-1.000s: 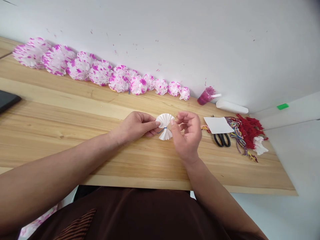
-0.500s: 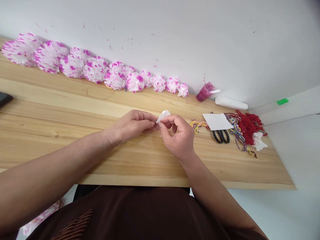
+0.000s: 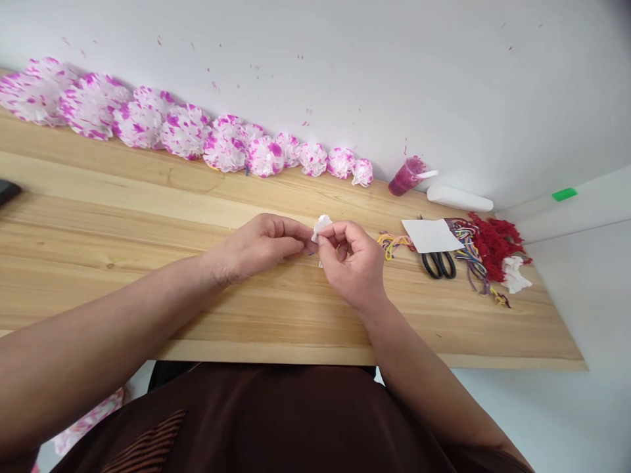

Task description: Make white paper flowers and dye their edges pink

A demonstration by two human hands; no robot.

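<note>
A small ruffled white paper flower [image 3: 323, 225] is between my two hands, above the wooden table. My left hand [image 3: 266, 243] is closed, thumb against the fingers, at the flower's left side. A tiny bit of blue string [image 3: 311, 253] shows by its fingertips. Thumb and index finger of my right hand [image 3: 352, 259] pinch the paper from the right. Fingers cover much of the flower's lower part. To the right lie several coloured strings [image 3: 393, 244], a white paper sheet [image 3: 430, 235] and black-handled scissors [image 3: 438, 265] partly under that sheet.
White paper pompoms with magenta spots [image 3: 185, 131] line the wall at the back. A cup of magenta liquid [image 3: 407, 177] stands near a white roll-shaped object [image 3: 459, 198]. Red frayed material [image 3: 495, 246] and crumpled white paper [image 3: 515, 274] lie far right. A dark object [image 3: 7, 191] is at the left.
My right fingers have shifted slightly on the paper flower, whose ruffled edge now looks more spread. A bit of blue string has come into sight. The camera view has moved a little.
</note>
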